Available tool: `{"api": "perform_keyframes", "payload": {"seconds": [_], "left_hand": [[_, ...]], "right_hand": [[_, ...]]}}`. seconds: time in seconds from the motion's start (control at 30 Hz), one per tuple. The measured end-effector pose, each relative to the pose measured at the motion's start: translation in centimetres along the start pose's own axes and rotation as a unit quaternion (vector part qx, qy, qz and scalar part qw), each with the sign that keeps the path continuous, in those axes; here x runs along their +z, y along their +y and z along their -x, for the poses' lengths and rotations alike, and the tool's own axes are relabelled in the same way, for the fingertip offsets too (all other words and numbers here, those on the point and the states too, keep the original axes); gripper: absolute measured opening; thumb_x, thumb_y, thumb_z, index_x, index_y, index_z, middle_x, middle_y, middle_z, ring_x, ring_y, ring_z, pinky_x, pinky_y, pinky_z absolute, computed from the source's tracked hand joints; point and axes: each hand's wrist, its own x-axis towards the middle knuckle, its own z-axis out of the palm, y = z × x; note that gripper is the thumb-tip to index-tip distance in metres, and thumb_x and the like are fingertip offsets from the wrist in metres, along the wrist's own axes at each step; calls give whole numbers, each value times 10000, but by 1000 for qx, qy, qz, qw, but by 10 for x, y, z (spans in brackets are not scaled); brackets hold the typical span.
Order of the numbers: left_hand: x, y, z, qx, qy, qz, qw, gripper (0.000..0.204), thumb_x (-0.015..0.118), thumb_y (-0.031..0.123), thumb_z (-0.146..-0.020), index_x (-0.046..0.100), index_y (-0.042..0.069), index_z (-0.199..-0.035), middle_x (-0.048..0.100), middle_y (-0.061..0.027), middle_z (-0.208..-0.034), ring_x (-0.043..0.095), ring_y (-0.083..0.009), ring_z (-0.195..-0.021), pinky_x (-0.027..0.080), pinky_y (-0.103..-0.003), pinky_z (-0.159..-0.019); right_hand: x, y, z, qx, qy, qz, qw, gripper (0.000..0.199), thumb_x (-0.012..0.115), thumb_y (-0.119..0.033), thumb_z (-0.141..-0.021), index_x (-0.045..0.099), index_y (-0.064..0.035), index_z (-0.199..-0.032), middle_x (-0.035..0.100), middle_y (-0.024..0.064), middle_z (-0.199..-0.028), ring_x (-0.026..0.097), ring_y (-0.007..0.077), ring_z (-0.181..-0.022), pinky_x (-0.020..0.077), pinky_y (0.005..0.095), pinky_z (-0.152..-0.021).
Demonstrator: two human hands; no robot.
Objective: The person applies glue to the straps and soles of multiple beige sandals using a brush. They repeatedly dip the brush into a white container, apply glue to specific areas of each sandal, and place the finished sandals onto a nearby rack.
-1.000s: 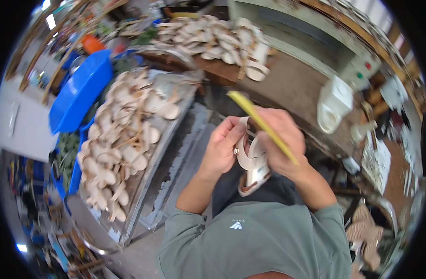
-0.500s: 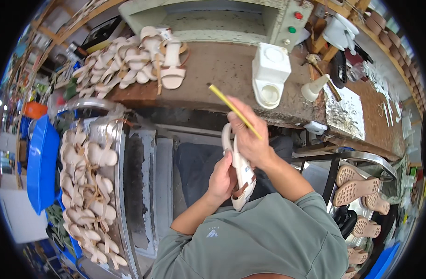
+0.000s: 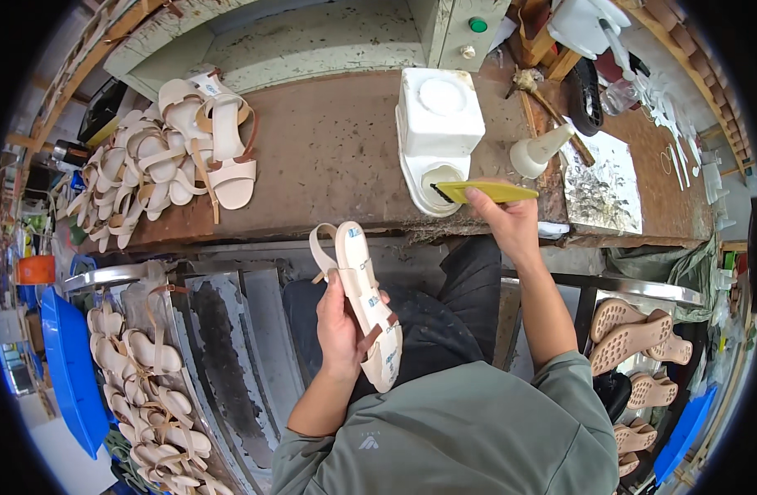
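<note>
One sandal (image 3: 364, 309) within left fingers (image 3: 335, 290)

Brush (image 3: 486, 192) tip hidden inside white tub (image 3: 439, 132); tan soles (image 3: 634, 330) partly hidden.

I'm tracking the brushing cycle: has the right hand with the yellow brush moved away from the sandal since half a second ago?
Yes. The right hand has left the sandal and carried the yellow brush forward to the white tub.

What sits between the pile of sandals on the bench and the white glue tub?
Only bare brown bench top separates the sandal pile from the white tub, as the head view shows.
</note>
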Motion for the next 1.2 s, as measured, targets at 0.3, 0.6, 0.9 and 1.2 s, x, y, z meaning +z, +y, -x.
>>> {"api": "perform_keyframes", "payload": {"seconds": [0.3, 0.6, 0.9, 1.2], "left_hand": [[18, 3, -31, -46, 24, 17, 998, 449, 361, 481, -932, 501, 69, -1040, 562, -73, -837, 586, -165, -698, 531, -354, -547], [36, 9, -34, -58, -3, 49, 997, 477, 344, 460, -944, 503, 40, -1104, 580, -90, -888, 592, -161, -774, 519, -316, -666], [74, 34, 0, -143, -22, 80, 986, 534, 299, 516, -934, 507, 39, -1053, 578, -83, -850, 623, -176, -663, 550, -315, -579], [59, 34, 28, -95, -126, 73, 985, 547, 275, 524, -933, 437, 82, -1212, 557, -79, -982, 598, -203, -874, 542, -377, -700]], "right_hand": [[9, 8, -10, -96, -37, 145, 984, 130, 643, -82, -806, 656, -3, -909, 631, 74, -760, 567, 121, -641, 447, 256, -575], [3, 13, -10, 87, -16, -48, 995, 130, 650, -83, -819, 651, 37, -868, 630, 53, -731, 539, 85, -552, 425, 200, -496], [33, -57, 30, -103, -79, -200, 971, 135, 641, -35, -800, 621, 62, -892, 630, 116, -721, 570, 133, -580, 460, 249, -547], [38, -80, 36, -288, -101, -102, 947, 162, 678, -42, -752, 633, 56, -873, 650, 150, -746, 621, 217, -638, 489, 293, -581]]}}
